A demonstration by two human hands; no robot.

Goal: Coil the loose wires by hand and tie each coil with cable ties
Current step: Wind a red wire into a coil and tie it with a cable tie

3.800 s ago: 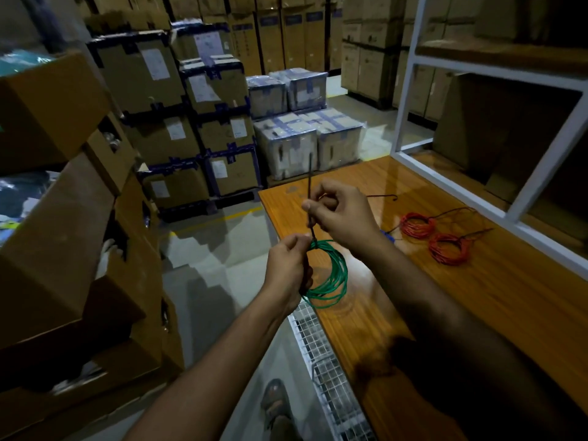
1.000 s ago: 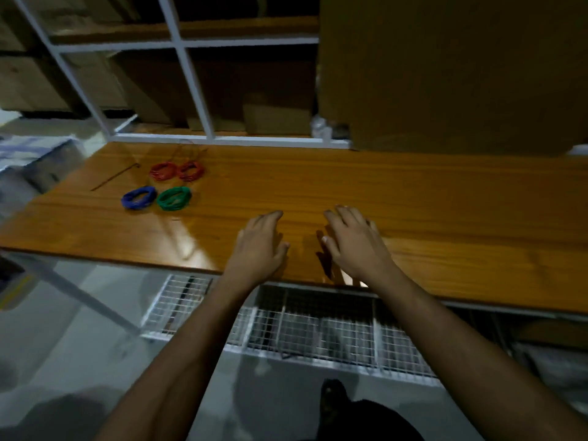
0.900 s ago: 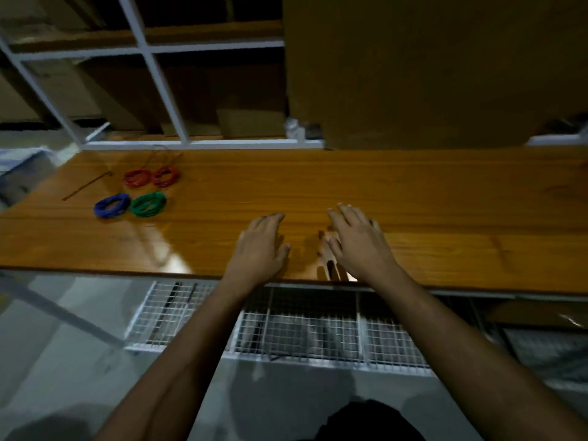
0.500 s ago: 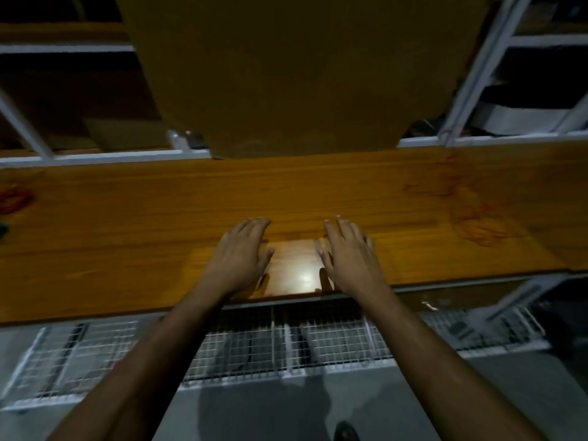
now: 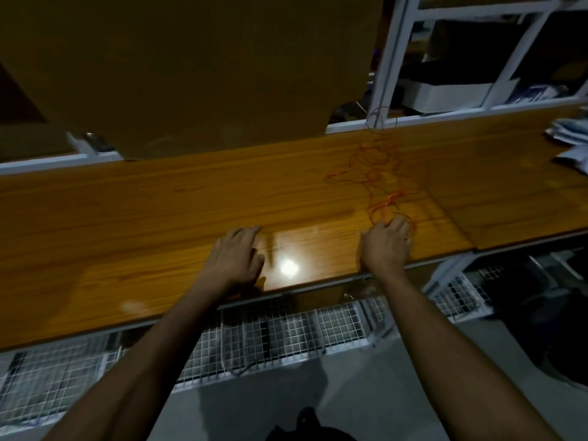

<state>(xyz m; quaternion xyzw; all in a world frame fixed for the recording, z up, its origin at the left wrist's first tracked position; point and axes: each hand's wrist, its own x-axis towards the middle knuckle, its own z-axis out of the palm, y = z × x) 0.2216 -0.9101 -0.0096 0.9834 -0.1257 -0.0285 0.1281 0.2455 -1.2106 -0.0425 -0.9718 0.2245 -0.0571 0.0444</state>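
Observation:
A loose red wire (image 5: 370,173) lies tangled on the wooden table (image 5: 127,218), right of centre, running from the white shelf frame toward the front edge. My right hand (image 5: 385,246) is at the near end of the tangle, fingers curled down over its strands. My left hand (image 5: 237,254) rests flat on the table near the front edge, fingers apart, holding nothing. No tied coils or cable ties are in view.
A large cardboard box (image 5: 191,68) stands at the back of the table. A white shelf frame (image 5: 386,68) rises behind the wire. Pale bags (image 5: 569,135) lie at the far right. A wire mesh tray (image 5: 286,332) hangs under the table's front edge.
The view has swung right along the table, leaving the tied coils out of sight. My right hand moved right and curled its fingers onto the loose red wire; my left hand stays flat.

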